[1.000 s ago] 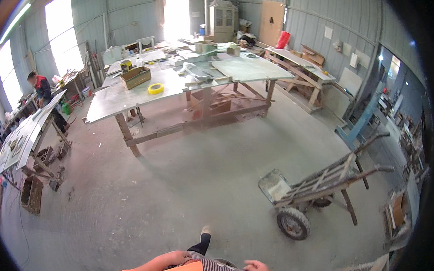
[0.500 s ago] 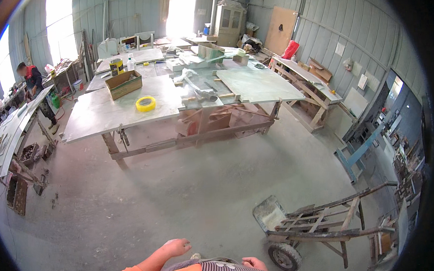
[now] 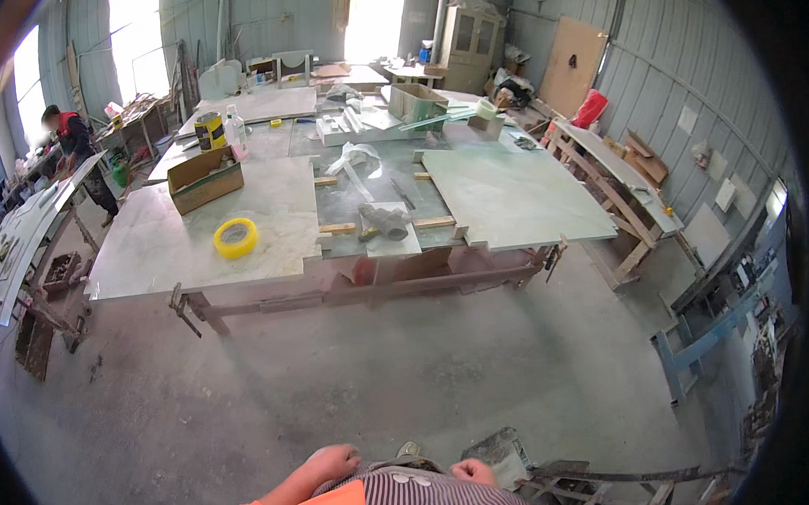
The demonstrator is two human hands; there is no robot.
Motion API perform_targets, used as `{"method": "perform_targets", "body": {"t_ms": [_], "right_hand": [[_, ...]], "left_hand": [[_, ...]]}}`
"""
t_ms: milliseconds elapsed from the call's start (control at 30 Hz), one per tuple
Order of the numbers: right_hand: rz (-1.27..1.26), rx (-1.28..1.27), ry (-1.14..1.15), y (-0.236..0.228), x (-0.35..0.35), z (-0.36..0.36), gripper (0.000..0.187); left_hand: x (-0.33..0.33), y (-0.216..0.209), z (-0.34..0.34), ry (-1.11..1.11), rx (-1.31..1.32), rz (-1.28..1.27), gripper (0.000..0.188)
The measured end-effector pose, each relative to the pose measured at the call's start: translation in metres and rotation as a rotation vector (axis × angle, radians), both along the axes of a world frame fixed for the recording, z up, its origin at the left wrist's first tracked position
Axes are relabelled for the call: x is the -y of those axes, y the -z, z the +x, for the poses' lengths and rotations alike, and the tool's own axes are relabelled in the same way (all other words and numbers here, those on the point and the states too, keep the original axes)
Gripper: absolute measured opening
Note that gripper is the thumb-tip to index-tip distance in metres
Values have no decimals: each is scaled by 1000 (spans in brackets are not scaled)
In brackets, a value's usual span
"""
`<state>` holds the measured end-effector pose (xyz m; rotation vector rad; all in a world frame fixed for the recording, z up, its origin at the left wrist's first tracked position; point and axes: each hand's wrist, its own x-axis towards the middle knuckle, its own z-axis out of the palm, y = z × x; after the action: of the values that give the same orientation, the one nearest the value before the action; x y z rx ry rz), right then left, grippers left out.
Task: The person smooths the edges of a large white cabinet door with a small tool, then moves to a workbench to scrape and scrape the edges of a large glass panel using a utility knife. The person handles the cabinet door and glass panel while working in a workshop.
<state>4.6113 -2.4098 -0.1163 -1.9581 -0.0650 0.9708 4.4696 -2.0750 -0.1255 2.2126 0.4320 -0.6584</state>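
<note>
You are standing facing a table (image 3: 259, 127), both forearms reaching in from below. Your left hand (image 3: 334, 460) is hovering before the left side of your striped shirt (image 3: 438, 493); its fingers are curling inward, but you cannot tell whether they are meeting the thumb. Your right hand (image 3: 473, 472) is hanging at the shirt's right side, its fingers bending; their tips are hiding, so you cannot tell whether they are together or apart. The cart (image 3: 595, 476) is sitting on the floor (image 3: 365, 381), just beyond and to the right of your right hand, its plate (image 3: 493, 451) pointing left. Your shoe (image 3: 409, 449) is showing between your hands.

On the table, two slabs are lying with a gap between them. The left slab (image 3: 280, 199) is bearing a box (image 3: 207, 182) and, nearer you, a roll of yellow tape (image 3: 236, 252). A tin (image 3: 210, 131) and a bottle (image 3: 235, 129) are standing behind the box. A grey lump (image 3: 385, 222) is lying between the left slab and the right slab (image 3: 520, 202). Off to your left, a co-worker (image 3: 77, 145) is bending over a bench (image 3: 47, 223).
</note>
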Motion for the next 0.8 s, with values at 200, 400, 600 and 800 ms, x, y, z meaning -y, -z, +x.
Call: {"method": "perform_targets", "body": {"t_ms": [200,400,600,800], "right_hand": [[144,167,-255,-44,-80,187,25],[330,212,-513,-96,-225,297,31],[439,196,-519,-118,-332,349,39],[551,187,-507,-143,-396,398,37]], "left_hand": [[-24,-52,109,-414,352,-120,37],[-83,-98,257,-449,913,158,25],[-176,-107,426,-224,936,615,24],[-232,-116,480,-371,720,361,15]]}}
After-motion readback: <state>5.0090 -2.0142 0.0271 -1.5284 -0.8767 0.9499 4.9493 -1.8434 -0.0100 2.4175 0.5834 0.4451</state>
